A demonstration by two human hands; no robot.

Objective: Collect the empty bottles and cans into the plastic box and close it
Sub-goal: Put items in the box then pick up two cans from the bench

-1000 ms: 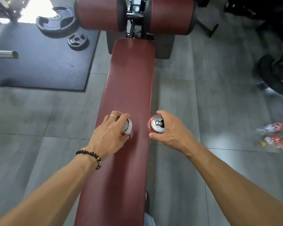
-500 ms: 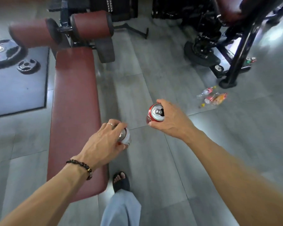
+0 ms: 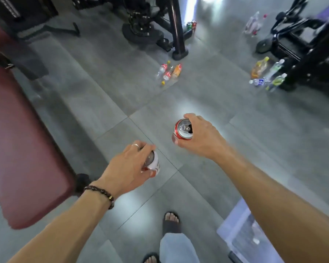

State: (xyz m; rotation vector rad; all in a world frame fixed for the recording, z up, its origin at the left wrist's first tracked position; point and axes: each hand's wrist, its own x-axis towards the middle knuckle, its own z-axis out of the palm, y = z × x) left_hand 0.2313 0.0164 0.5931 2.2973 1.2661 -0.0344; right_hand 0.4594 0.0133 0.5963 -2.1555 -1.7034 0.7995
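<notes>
Carry step, two cans in hand. L hand (image 3: 129,166) grips a red-and-white can (image 3: 153,164) from above, fingers wrapped over its top. R hand (image 3: 198,137) holds a red can (image 3: 182,130) round its side, open tab facing up. Clear plastic box (image 3: 241,226) sits near right, partly hidden under the R forearm, lid not seen. Next move, I judge: swing both cans right and down over the box, drop them in. More bottles (image 3: 168,72) lie far centre, another bottle group (image 3: 267,73) far right by the gym machine (image 3: 302,46). Bench (image 3: 21,145) at left.

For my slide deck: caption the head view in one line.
Each hand, left and right, carries a can over the gym floor, clear box lower right, bottles still scattered ahead.
</notes>
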